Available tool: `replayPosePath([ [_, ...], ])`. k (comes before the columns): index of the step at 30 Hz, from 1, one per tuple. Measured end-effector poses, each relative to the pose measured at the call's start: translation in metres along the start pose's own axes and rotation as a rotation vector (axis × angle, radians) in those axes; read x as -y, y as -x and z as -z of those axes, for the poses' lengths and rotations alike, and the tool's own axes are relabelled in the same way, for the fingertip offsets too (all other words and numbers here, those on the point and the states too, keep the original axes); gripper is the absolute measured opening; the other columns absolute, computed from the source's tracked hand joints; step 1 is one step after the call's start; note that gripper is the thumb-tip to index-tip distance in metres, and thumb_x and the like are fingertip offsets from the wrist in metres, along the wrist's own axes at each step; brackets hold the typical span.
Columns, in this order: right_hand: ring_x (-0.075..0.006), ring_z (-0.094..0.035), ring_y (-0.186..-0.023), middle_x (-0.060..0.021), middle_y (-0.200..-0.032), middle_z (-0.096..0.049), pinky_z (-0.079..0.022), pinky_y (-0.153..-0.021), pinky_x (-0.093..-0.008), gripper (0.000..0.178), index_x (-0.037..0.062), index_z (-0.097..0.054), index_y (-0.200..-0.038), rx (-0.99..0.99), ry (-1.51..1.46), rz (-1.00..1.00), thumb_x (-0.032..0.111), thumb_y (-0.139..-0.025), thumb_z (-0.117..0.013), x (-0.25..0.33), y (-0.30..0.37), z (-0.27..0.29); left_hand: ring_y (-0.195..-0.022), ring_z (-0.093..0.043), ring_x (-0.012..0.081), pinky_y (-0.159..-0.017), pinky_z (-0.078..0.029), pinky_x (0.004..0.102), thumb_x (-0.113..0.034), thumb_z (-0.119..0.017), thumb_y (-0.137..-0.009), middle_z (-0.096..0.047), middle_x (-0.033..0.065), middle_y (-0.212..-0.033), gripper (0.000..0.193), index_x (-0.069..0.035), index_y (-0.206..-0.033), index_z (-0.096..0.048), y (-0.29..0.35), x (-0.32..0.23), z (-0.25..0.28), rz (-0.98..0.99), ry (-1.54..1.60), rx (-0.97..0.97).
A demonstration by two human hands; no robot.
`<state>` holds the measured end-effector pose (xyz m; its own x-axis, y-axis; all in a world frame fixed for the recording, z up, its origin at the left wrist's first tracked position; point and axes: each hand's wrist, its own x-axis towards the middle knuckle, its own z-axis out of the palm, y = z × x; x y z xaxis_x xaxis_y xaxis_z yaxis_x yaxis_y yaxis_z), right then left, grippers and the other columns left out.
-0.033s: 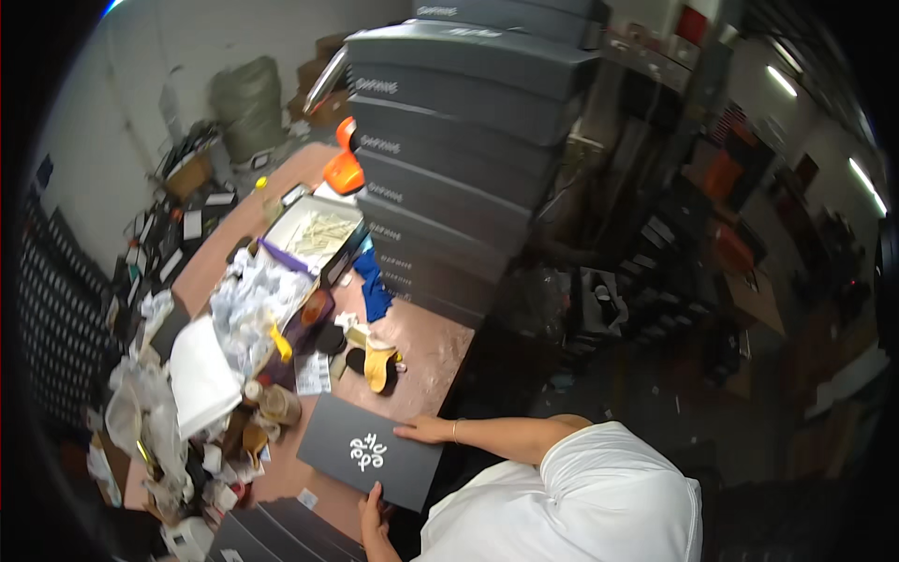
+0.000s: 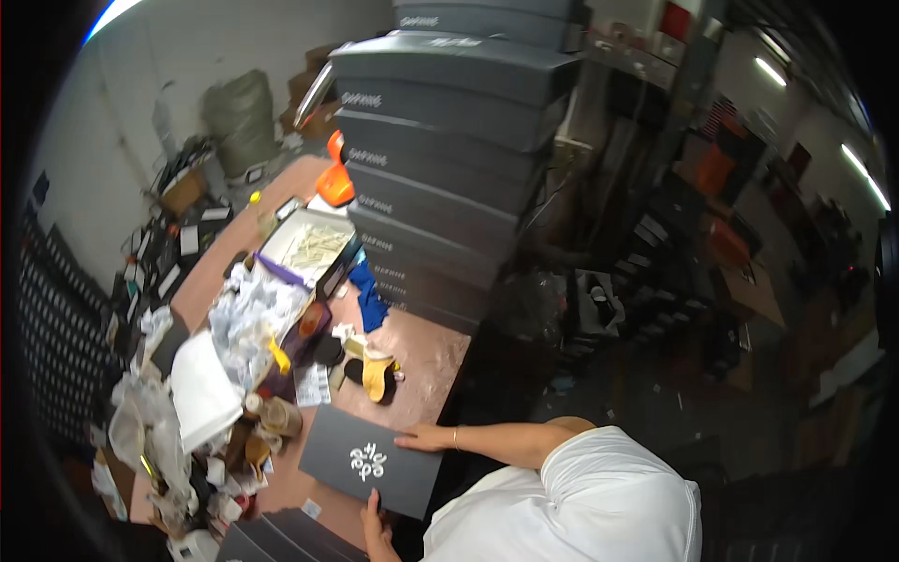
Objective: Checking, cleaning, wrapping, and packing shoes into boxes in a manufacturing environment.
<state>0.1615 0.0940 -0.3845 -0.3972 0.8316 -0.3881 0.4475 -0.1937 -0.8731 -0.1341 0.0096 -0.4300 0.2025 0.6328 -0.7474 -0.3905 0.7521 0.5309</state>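
A dark grey shoe box (image 2: 332,450) with white lettering on its lid lies at the table's near edge. My right hand (image 2: 426,437) is at the box's far right edge, its fingers reaching over onto the lid. At the near edge, my left hand (image 2: 376,525) grips the box, thumb on top and the other fingers partly hidden below. Beyond the box is a small yellow and black item (image 2: 377,377), its kind unclear. Next to that is a white printed slip (image 2: 312,384).
Stacked grey shoe boxes (image 2: 449,140) tower at the table's far end. More boxes (image 2: 290,539) stand near my left hand. An open box of pale sticks (image 2: 318,242), crumpled white paper (image 2: 253,304), a blue cloth (image 2: 369,298) and an orange object (image 2: 335,178) crowd the pink tabletop (image 2: 435,351).
The view has shifted slightly, so the stack and tabletop items appear a little lower. Both hands keep their hold on the shoe box.
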Motion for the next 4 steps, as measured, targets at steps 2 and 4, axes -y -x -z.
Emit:
replayPosePath([
  [2,-0.0322,-0.042,-0.133,-0.025,-0.144,-0.041,-0.032,-0.11,-0.0363,0.088,0.0032,-0.031,-0.147,-0.063,0.037,0.043,0.064,-0.086,-0.053,0.0,0.009,-0.013,-0.116,-0.053,0.0317,-0.095,-0.041,0.0599,-0.037,-0.073,-0.081,-0.056,0.0112,-0.128,0.07,-0.003,-0.135,-0.044,-0.006,-0.001,0.0,-0.106,0.16,0.009],
  [4,-0.0368,-0.041,-0.131,-0.0272,-0.141,-0.039,-0.033,-0.108,-0.0391,0.091,0.009,-0.029,-0.149,0.031,0.054,0.08,0.061,-0.081,-0.062,0.035,0.026,-0.011,-0.117,-0.053,0.0318,-0.098,-0.038,0.0631,-0.039,-0.073,-0.082,-0.057,0.0119,-0.127,0.07,-0.002,-0.134,-0.045,0.003,-0.001,-0.006,-0.156,0.236,0.02],
])
